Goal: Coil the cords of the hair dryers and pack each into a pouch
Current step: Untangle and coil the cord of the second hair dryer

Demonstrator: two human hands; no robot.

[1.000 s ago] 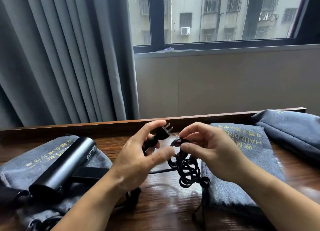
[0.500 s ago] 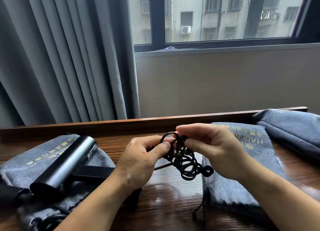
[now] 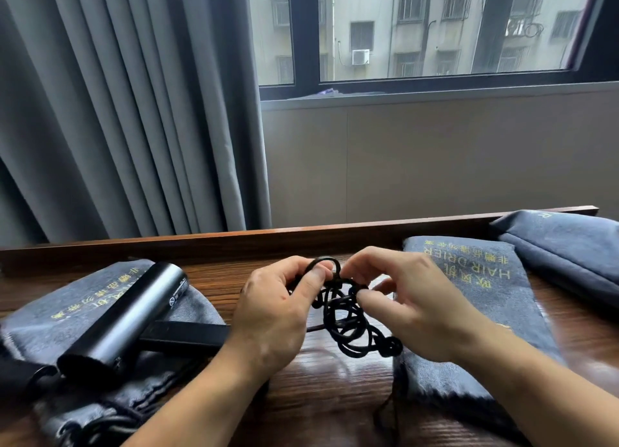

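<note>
Above the dark wooden bench, the left hand pinches, thumb against fingers, the top loop of the thin black coiled cord; the right hand, blurred, seems to nip a strand beside it. The cord looks light, limp and springy, best gripped across all loops together. Its black cylindrical hair dryer lies leftward on a grey fabric pouch.

Bare forearms lead to the left hand and right hand, likewise bare
</note>
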